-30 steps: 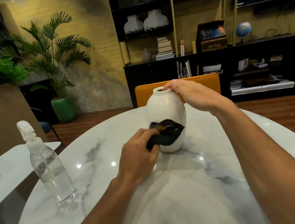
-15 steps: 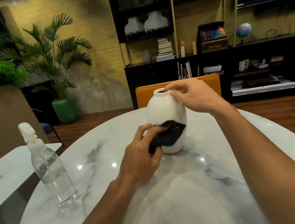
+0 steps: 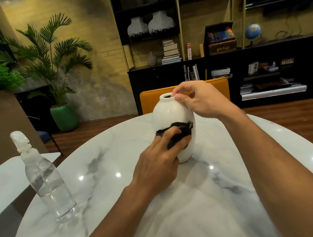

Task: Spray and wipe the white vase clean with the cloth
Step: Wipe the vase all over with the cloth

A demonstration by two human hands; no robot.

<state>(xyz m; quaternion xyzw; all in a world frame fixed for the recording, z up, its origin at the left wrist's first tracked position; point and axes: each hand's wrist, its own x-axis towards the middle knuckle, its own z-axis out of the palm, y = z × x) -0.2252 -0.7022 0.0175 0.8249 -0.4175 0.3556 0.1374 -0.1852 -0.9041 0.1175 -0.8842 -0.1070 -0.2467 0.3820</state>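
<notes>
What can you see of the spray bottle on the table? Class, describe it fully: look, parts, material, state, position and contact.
The spray bottle stands upright on the white marble table, near its left edge, well left of the white vase. Its clear, plastic-looking body holds clear liquid, roughly two-thirds full. On top sits a translucent whitish trigger spray head. Neither hand touches it; only its base meets the tabletop.

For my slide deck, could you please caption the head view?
Left hand presses black cloth against white vase; right hand steadies its rim.
</notes>
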